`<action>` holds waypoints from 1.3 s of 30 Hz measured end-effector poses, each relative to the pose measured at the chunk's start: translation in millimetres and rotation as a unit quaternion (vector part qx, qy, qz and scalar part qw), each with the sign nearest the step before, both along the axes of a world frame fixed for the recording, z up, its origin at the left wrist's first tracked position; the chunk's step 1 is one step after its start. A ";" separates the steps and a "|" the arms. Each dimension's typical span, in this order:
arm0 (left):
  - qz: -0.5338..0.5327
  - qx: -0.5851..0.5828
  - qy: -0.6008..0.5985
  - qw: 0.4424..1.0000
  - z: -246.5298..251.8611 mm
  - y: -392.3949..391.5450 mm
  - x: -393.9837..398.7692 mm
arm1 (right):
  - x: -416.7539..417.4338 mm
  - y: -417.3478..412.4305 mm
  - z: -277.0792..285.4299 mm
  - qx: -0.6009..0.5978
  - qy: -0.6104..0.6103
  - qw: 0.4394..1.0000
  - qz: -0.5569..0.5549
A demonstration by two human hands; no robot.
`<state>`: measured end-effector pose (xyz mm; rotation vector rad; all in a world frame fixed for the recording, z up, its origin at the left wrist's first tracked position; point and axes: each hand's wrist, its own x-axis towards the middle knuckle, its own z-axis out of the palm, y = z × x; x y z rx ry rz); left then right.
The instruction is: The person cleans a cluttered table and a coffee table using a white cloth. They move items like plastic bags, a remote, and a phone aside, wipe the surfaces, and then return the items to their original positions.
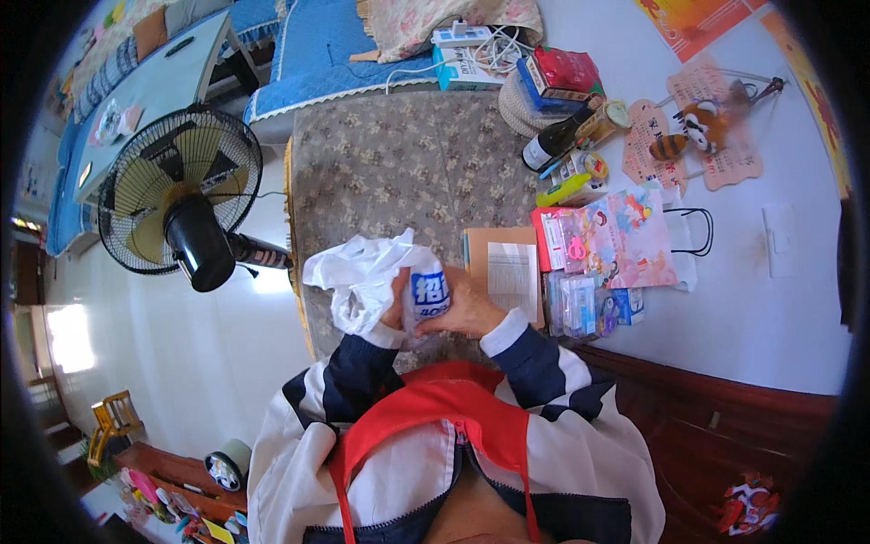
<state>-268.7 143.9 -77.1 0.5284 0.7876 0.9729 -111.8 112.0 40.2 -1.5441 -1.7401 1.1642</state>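
Observation:
A crumpled white plastic bag with blue printing is held between both hands above the table with a floral cloth. My left hand grips it from the left, mostly hidden behind loose folds and handles. On the other side, my right hand wraps around the printed part with curled fingers. Whether anything is inside the bag cannot be made out. Just right of my right hand lie a brown folder and a printed sheet.
Along the wall stand a pink gift bag, clear plastic boxes, a dark bottle and a yellow highlighter-like tube. A power strip with tangled cables sits at the far end. A black fan stands left of the table.

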 end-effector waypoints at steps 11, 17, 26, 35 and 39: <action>0.097 0.061 -0.052 0.992 123.7 16.5 -36.7 | -19.3 -53.8 -97.6 -0.014 -0.110 0.994 -0.006; 0.077 0.238 -0.006 0.968 146.3 60.4 -99.2 | -2.9 -48.6 -48.2 -0.082 -0.092 0.992 -0.016; -0.372 0.291 0.142 0.870 98.3 22.9 -89.1 | -21.8 -45.5 -21.4 0.051 0.158 0.979 -0.117; -0.418 0.200 0.048 0.885 42.8 -11.9 -48.0 | -27.6 -55.5 -34.4 0.100 0.186 0.976 -0.047; -0.381 0.167 0.011 0.909 17.2 -24.1 -41.5 | -17.6 -62.9 -60.7 0.049 0.183 0.966 -0.177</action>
